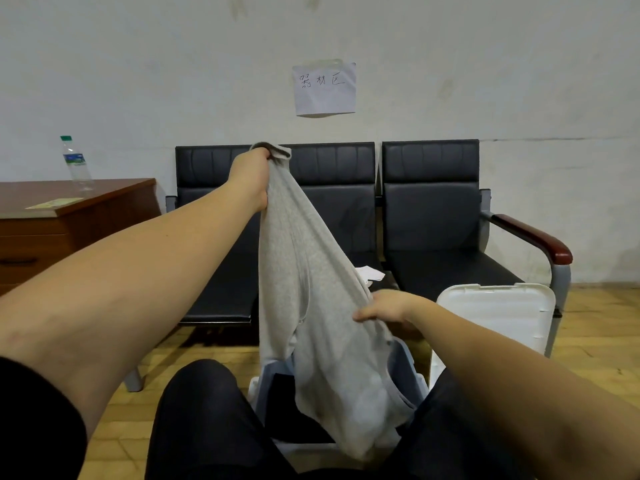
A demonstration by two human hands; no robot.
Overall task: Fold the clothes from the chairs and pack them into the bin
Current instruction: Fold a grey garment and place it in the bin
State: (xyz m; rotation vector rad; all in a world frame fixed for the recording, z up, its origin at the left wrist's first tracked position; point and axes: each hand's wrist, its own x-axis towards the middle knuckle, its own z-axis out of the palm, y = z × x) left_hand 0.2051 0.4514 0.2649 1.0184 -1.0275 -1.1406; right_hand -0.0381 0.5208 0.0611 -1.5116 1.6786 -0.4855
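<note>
The left hand [254, 174] is gripping the top edge of the grey garment [304, 271] and holding it high in front of the black chairs [429, 202]; the grip is closed tight, with the cloth bunched in the fist. The garment is hanging from there in a long drape, with its lower end trailing down over the bin [405, 368] between the person's knees. The likely trouble is the loose tail sagging into the bin unfolded, or the cloth twisting as it is being stretched, because only two points are carrying it. Further right, the right hand [384, 306] is pinching a lower edge of the garment, fingers curled over the fabric; how much cloth is in that grip is probably little, though the fingertips are hidden. The white lid [495, 313] is standing propped just beside the bin.
</note>
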